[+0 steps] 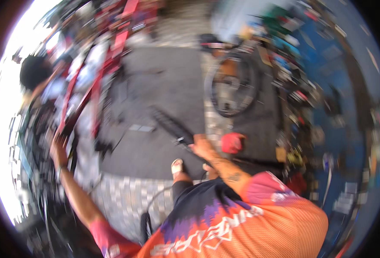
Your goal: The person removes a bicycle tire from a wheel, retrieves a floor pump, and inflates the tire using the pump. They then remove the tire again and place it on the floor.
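Motion smears the whole picture. On the left, my left hand (pixel 59 150) reaches out to the near end of a red tubular frame (pixel 96 81). It touches or lies very close to the dark part there, and its fingers are too blurred to read. In front of my body my right hand (pixel 203 147) is closed around a long black object (pixel 169 124) held at a slant. A shiny silver piece sits partway along it; its exact kind is not clear. A red rounded thing (pixel 232 142) lies just right of this hand.
A bicycle wheel (pixel 212 92) lies right of the dark mat (pixel 138 94). Cluttered tools and parts (pixel 295 86) line the blue right side. Another person with a dark head covering (pixel 36 72) is at the far left. Pale paving (pixel 125 193) borders the mat.
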The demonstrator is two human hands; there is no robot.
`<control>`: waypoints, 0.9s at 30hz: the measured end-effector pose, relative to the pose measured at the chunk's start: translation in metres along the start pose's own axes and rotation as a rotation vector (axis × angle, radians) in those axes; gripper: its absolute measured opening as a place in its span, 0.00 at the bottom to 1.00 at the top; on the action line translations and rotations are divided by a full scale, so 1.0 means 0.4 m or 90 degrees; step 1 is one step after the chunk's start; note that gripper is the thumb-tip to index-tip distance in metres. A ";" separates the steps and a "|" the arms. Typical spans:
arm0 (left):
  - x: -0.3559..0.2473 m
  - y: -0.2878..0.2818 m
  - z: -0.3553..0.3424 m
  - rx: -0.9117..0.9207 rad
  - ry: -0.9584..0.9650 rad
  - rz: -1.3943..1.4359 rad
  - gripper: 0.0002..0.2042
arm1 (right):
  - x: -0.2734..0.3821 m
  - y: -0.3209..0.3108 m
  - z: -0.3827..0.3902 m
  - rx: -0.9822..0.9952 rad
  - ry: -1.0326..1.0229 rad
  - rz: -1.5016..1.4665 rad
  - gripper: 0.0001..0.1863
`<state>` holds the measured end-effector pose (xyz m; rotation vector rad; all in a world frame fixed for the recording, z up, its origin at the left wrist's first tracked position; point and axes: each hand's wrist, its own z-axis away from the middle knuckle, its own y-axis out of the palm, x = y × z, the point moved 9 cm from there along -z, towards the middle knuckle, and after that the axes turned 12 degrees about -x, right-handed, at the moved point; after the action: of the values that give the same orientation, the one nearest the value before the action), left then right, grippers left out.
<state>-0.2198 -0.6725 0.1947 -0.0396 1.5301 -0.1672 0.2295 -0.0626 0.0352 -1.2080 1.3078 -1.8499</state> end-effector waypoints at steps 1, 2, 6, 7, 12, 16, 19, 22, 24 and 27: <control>-0.008 -0.018 0.033 -0.116 0.029 0.076 0.32 | -0.032 0.005 -0.010 0.005 0.075 0.012 0.29; 0.023 -0.028 0.040 -0.198 -0.053 0.104 0.33 | -0.036 -0.003 -0.016 -0.035 0.071 0.022 0.30; 0.158 0.058 0.313 -0.343 0.131 -0.023 0.27 | -0.091 0.022 -0.007 -0.022 0.231 0.013 0.34; 0.260 0.121 0.409 -0.354 0.051 -0.049 0.24 | -0.083 0.025 -0.004 -0.030 0.209 -0.012 0.34; 0.683 0.700 0.912 0.017 -0.476 0.090 0.12 | -0.084 0.026 0.096 -0.048 0.275 -0.039 0.43; 0.646 1.119 1.041 0.040 -0.437 -0.203 0.46 | -0.108 0.063 0.218 0.029 0.328 -0.123 0.56; 0.512 1.323 0.967 0.004 -0.225 -0.521 0.61 | -0.194 0.041 0.264 0.215 0.310 -0.191 0.36; 0.453 1.446 0.987 0.061 -0.168 -0.682 0.59 | -0.459 -0.347 0.243 -0.206 0.356 -0.422 0.17; 0.426 1.495 1.015 0.091 -0.108 -0.693 0.59 | -0.783 -0.771 0.233 -0.546 0.384 -0.184 0.15; 0.411 1.541 1.059 0.096 -0.061 -0.734 0.60 | -1.281 -1.331 0.332 -0.870 0.530 -0.151 0.16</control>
<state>0.2591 -0.1187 -0.0303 -0.7998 1.2322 -1.1696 0.5969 0.5010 0.3683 -1.1340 3.3186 -1.5290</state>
